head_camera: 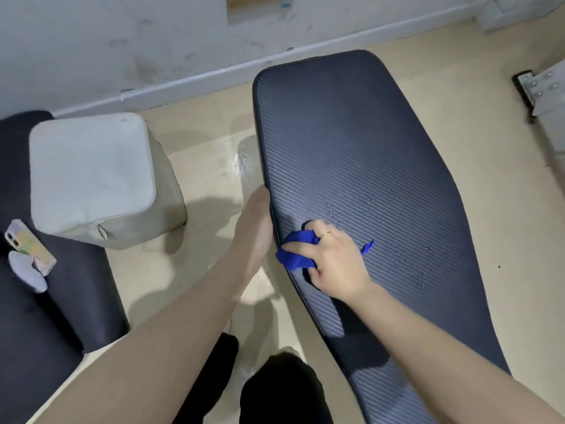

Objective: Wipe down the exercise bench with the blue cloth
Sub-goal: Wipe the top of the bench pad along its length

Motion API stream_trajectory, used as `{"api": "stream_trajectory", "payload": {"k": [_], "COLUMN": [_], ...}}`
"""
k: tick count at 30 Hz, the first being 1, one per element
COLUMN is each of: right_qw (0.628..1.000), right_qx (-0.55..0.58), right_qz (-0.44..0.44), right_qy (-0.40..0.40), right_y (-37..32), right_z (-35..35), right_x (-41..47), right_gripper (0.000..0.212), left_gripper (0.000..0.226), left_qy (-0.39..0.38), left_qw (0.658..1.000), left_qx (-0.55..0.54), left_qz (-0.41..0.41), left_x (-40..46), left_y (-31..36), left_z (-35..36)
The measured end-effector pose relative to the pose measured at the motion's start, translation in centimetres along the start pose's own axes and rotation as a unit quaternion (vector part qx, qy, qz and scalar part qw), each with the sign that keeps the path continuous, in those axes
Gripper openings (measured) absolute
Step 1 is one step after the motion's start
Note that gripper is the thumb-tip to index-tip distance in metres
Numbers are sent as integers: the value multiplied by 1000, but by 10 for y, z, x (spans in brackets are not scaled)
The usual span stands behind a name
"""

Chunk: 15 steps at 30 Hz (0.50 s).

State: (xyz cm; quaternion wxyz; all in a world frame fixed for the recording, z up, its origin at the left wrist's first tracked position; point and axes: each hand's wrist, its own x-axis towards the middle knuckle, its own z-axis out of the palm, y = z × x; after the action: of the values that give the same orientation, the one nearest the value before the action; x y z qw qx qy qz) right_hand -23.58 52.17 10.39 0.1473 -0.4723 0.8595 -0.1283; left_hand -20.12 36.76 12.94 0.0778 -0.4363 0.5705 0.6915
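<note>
The exercise bench (351,142) is a long dark pad with a ribbed texture, running from the upper middle down to the lower right. My right hand (333,261) presses a crumpled blue cloth (296,252) onto the pad near its left edge; a gold ring shows on one finger. Small wet droplets dot the pad just above and to the right of the cloth. My left hand (255,228) grips the bench's left edge beside the cloth, fingers curled under the edge and hidden.
A pale cube-shaped stool (91,175) stands on the beige floor to the left. A dark seat (36,325) at the far left bears a phone (29,244) and a small white object (27,272). A metal bracket (541,90) sits at the right. A grey wall lies behind.
</note>
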Motion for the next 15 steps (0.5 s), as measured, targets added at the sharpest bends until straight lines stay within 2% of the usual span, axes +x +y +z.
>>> {"api": "stream_trajectory", "payload": {"k": [2,4,6,9,11,13,15], "right_qw": [999,990,981,989,994,997,995], "right_qx": [10,23,23,19,39,35,6], "right_qz": [35,105,154,105,50,25,49], "right_qy": [23,89,115,101,85,58,82], "right_y": [7,17,20,16,16,27,42], "right_z": [-6,-14,-16,-8,-4,-7,-12], "right_x": [25,60,78,47,9,-4,16], "right_gripper": [47,44,44,45,49,52,49], "left_gripper": [38,36,44,79,89,84,69], "left_qy": [27,65,80,80,104,131,158], "left_qw": [998,990,983,990,993,991,986], "left_qx": [49,114,142,86,24,-4,30], "left_qz": [23,57,82,83,59,34,38], "left_x": [5,4,5,12,21,20,15], "left_y": [-12,-18,-25,-37,-41,-38,-36], "left_z": [6,11,19,33,39,47,55]}}
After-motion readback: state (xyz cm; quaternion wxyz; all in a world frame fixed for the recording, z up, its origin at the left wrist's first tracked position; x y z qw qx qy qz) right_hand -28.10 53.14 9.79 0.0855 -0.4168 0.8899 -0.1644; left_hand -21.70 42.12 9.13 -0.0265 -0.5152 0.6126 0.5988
